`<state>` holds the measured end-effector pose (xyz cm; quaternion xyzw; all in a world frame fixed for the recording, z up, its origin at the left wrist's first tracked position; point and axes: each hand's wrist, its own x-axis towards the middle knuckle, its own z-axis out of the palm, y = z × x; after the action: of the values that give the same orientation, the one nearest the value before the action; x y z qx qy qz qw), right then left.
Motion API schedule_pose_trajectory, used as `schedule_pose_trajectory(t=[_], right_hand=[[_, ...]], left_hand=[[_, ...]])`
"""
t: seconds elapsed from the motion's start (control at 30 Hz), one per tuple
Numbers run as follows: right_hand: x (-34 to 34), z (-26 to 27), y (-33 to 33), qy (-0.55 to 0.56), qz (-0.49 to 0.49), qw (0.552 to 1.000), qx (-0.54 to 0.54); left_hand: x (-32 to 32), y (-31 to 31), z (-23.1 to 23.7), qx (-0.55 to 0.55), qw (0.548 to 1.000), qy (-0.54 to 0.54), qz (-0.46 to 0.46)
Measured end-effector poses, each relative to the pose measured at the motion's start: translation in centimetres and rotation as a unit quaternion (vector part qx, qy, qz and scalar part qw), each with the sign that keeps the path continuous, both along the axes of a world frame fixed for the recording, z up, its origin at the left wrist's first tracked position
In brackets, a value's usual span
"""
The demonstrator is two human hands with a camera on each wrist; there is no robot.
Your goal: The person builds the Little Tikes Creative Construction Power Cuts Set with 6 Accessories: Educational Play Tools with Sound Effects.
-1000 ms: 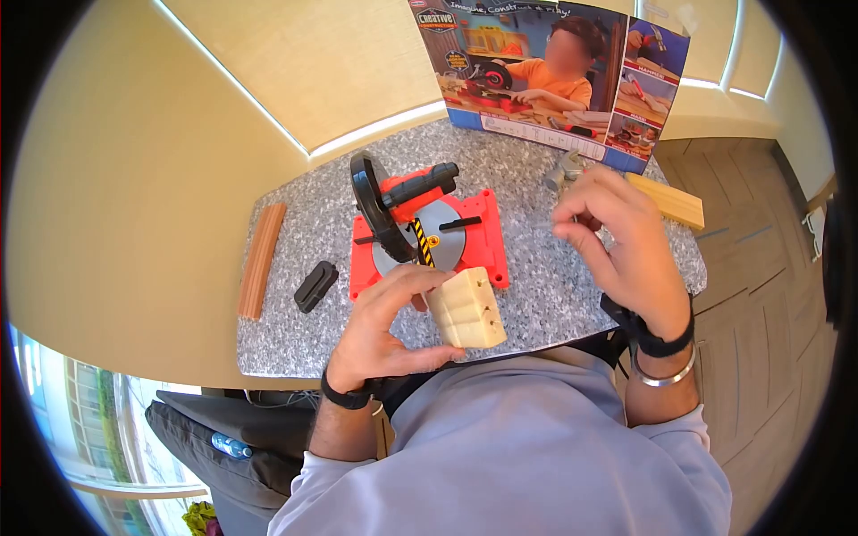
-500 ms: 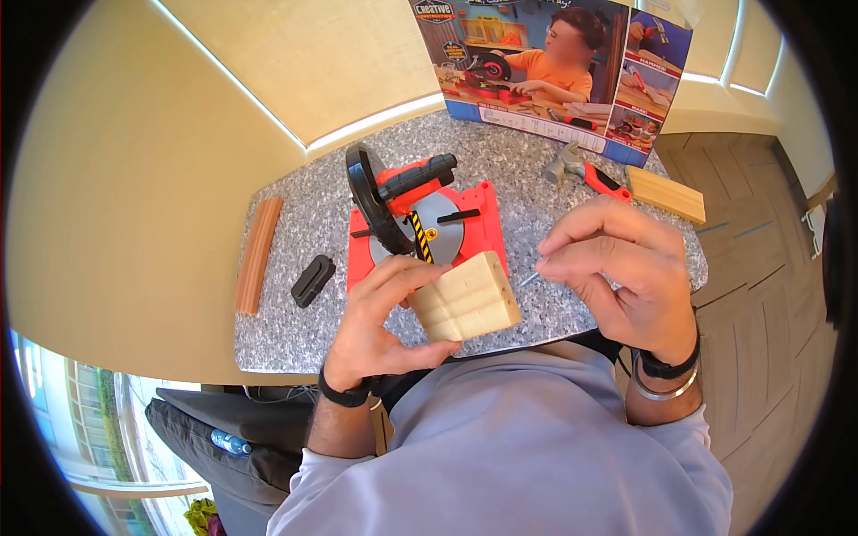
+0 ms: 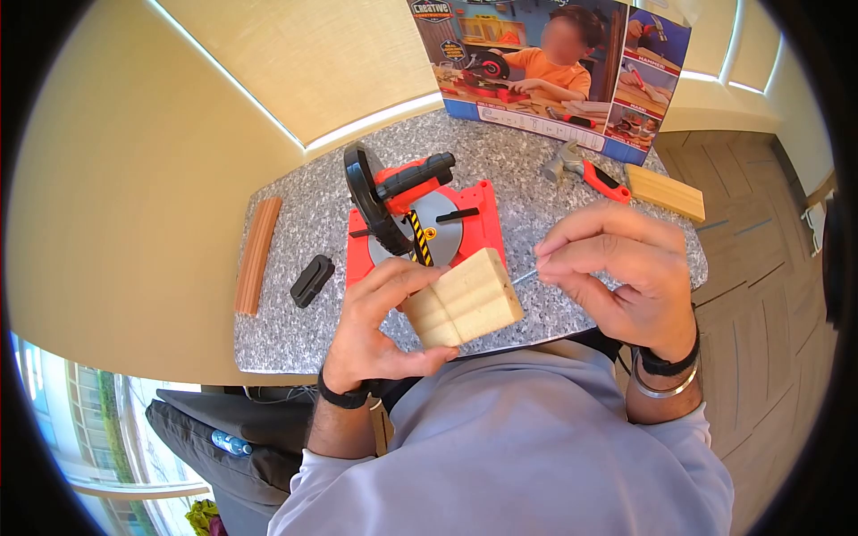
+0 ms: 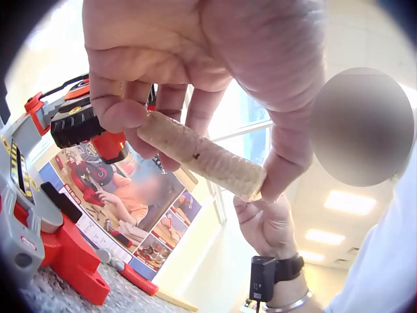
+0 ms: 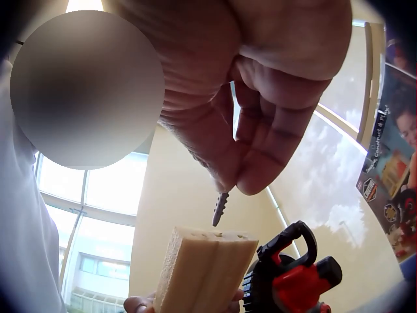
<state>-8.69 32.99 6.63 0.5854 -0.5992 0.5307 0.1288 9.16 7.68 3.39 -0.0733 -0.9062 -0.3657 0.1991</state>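
Observation:
A short pale wooden block (image 3: 469, 302) is gripped between the thumb and fingers of my left hand (image 3: 374, 323), held above the table's front edge. Small holes show in the block's end face (image 5: 218, 235) in the right wrist view. My right hand (image 3: 626, 277) pinches a thin grey screw (image 5: 220, 210) between thumb and fingertips. Its ribbed tip points at that end face, with a small gap between them. Behind the block stands a red and black toy miter saw (image 3: 416, 210), its front partly hidden by my left hand and the block.
On the speckled table (image 3: 304, 214) a claw hammer (image 3: 601, 180) and a wooden board (image 3: 666, 193) lie at the right. Reddish-brown strips (image 3: 257, 255) and a black plastic piece (image 3: 312, 280) lie at the left. A large printed box (image 3: 536, 71) stands along the back.
The block has turned in my left hand, so its broad face shows more. My right hand has come down and nearer the front, uncovering the hammer, and the screw now points at the block.

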Motion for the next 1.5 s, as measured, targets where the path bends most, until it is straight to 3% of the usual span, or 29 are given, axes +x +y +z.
schedule_pose_trajectory(t=[1.5], right_hand=[[0.22,-0.58,-0.66,-0.003,0.018,1.0,0.009]], left_hand=[[0.19,0.39,0.53,-0.006,1.0,-0.012,0.003]])
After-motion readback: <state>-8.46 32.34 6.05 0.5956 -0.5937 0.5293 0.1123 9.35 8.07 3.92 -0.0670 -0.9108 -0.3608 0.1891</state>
